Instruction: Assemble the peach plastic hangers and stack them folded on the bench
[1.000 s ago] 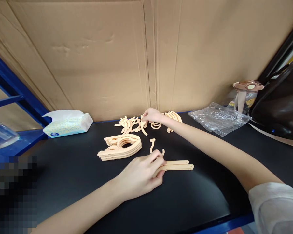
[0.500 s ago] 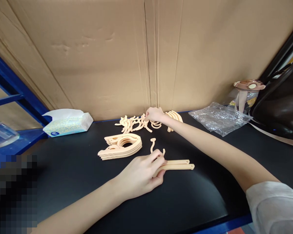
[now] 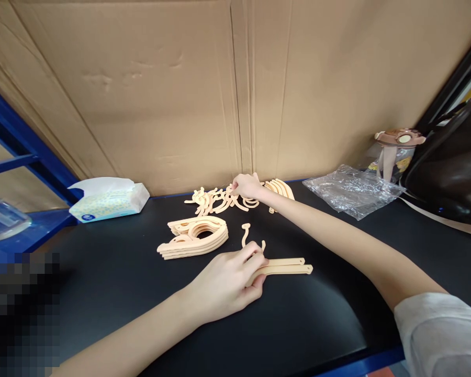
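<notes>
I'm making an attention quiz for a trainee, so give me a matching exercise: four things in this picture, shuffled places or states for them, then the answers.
Things
1. left hand
2. right hand
3. tissue pack
4. plastic sheet

Places or states
A. Clear and crumpled, beside the bottle
B. Closed around the long beige pieces
C. Pale yellow and blue, toward the left
D. At the pile of curved beige pieces

Pairs: 1-B, 2-D, 3-C, 4-A

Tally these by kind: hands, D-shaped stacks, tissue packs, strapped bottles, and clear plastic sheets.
Left bare hand, right bare hand: 2
Flat cream plastic D-shaped stack: 1
Yellow-patterned tissue pack: 1
Brown-lidded clear strapped bottle: 1
Crinkled clear plastic sheet: 1
Total: 6
</notes>
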{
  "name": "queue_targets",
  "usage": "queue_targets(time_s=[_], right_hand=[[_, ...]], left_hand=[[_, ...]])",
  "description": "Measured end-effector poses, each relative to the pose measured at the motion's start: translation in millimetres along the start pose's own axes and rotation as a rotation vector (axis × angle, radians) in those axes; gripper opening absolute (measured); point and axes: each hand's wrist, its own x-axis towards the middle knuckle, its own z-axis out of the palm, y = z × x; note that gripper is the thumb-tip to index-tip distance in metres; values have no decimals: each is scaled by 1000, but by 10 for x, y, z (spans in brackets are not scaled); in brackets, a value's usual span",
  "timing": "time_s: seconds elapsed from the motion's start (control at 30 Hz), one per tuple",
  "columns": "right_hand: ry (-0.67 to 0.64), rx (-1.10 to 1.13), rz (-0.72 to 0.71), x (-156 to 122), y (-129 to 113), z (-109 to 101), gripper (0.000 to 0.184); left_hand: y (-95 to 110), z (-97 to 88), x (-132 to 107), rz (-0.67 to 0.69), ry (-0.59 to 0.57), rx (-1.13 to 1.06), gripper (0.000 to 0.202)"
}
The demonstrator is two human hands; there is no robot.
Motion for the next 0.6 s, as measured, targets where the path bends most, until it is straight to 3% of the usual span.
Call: queue_targets(time_s=[0.4, 0.6], right_hand=[[47, 87, -89, -42, 31, -66, 33], [128, 221, -113, -130, 51, -128, 16]], left_hand=[[5, -14, 10, 6, 25, 2, 14], [10, -24, 10, 7, 27, -4, 14]])
